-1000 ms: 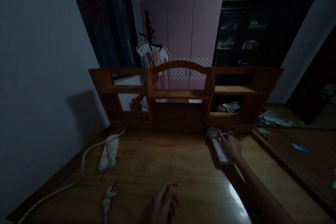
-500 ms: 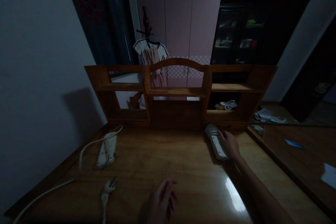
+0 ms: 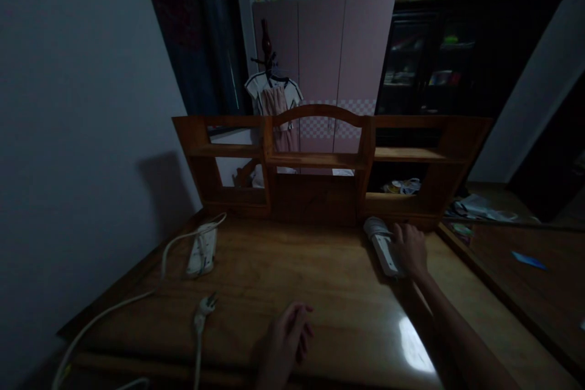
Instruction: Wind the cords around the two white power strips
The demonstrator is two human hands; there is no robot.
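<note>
Reaching: right hand (image 3: 411, 250) stretched to the far right of the desk (image 3: 320, 292), fingers bent over a flashlight (image 3: 380, 245) and touching it; whether they grip it cannot be told in the dim light.
Flashlight: white, lying flat on the desk just in front of the shelf unit (image 3: 320, 161), round head toward the shelf.
Left hand (image 3: 286, 341): near the desk's front edge, fingers loosely curled, holding nothing.
Left side: power strip (image 3: 202, 250) with its cord; a loose plug (image 3: 203, 311) lies nearer the front.
</note>
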